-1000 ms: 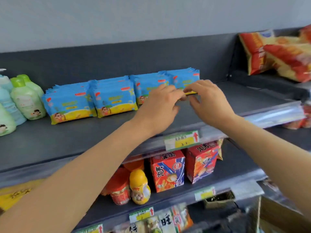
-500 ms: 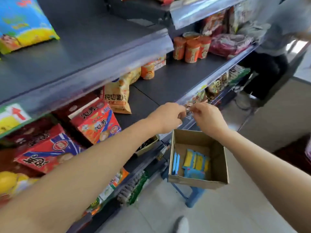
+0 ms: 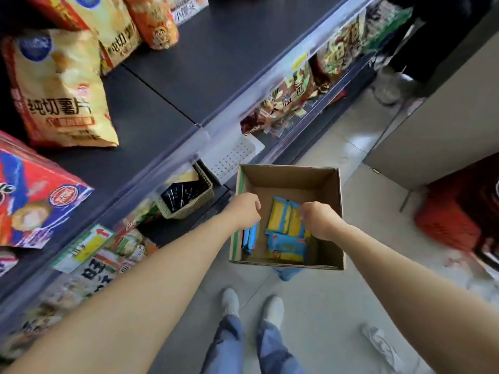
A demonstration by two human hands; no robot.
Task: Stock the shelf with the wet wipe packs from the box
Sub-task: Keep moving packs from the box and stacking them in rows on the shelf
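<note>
An open cardboard box (image 3: pixel 289 170) stands on the floor below the shelves. Inside lie a few blue and yellow wet wipe packs (image 3: pixel 284 221), one blue-faced pack (image 3: pixel 287 247) flat in front and another pack (image 3: pixel 249 238) on edge against the left wall. My left hand (image 3: pixel 244 211) hovers over the box's left side, fingers curled closed, nothing seen in it. My right hand (image 3: pixel 320 221) is inside the box with its fingertips at the right edge of the yellow pack; whether it grips the pack is hidden. The dark shelf (image 3: pixel 194 76) is at upper left.
Chip bags (image 3: pixel 59 90) and a red snack carton (image 3: pixel 35 201) sit on the shelf. A wicker basket (image 3: pixel 186 197) stands left of the box. A red crate (image 3: pixel 456 214) is at right. A blue stool (image 3: pixel 287 273) shows under the box, my feet (image 3: pixel 251 303) just behind it.
My view has swung from the top shelf of stocked packs down to the box. Both hands have dropped from the shelf into the box, onto the packs.
</note>
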